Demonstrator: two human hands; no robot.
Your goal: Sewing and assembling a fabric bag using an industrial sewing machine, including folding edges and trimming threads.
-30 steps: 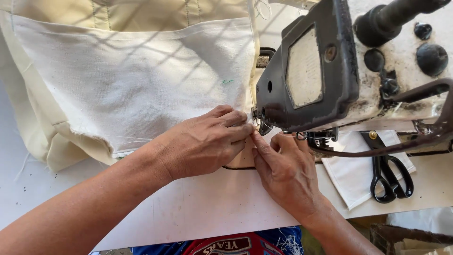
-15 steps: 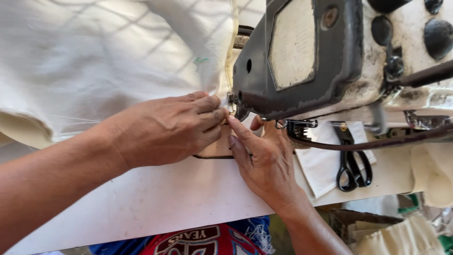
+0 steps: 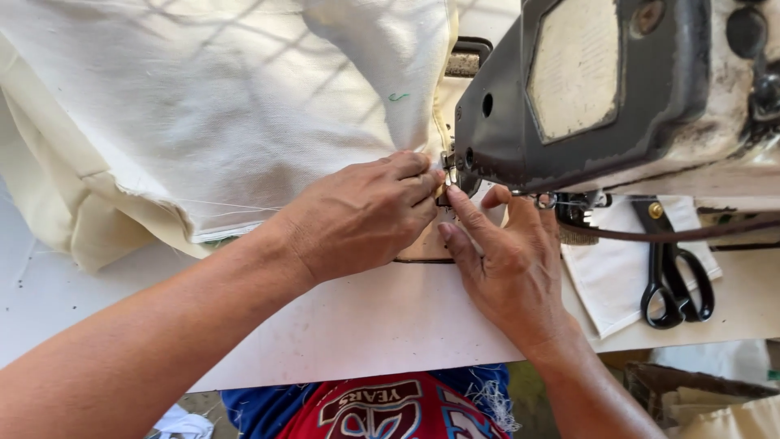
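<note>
Both hands at the needle area of the sewing machine (image 3: 617, 97). Left hand (image 3: 366, 215) lies knuckles-up, fingers curled, pressing the cream cloth (image 3: 203, 122) flat right at the presser foot. Right hand (image 3: 508, 260) is pinching, fingertips together at the cloth edge under the foot; probably holding the edge, contact hidden. Most cloth is bunched left on the desk (image 3: 341, 325). No finished seam visible; sewing looks barely begun. Scissors (image 3: 674, 284) lie unused at right.
</note>
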